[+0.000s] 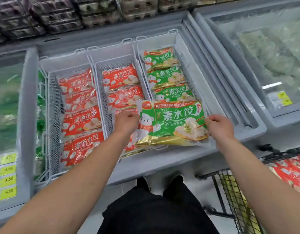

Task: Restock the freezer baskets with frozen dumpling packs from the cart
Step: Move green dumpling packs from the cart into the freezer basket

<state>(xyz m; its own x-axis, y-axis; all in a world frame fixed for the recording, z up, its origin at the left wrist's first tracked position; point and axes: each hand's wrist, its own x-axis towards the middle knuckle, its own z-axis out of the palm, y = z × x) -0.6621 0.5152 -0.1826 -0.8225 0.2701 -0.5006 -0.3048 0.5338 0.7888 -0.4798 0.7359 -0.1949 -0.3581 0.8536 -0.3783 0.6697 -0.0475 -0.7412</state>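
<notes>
Both hands pinch green pack: left hand on its left edge, right hand on its right. Held flat over right basket front gap, likely continuing the green row. Cart at right.

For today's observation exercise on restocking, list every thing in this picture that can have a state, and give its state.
Green plastic dumpling pack: held over the right wire basket.
Left hand: grips the pack's left edge.
Right hand: grips its right edge.
Open grey chest freezer: three baskets, all part filled.
Black wire cart: red packs inside.
</notes>
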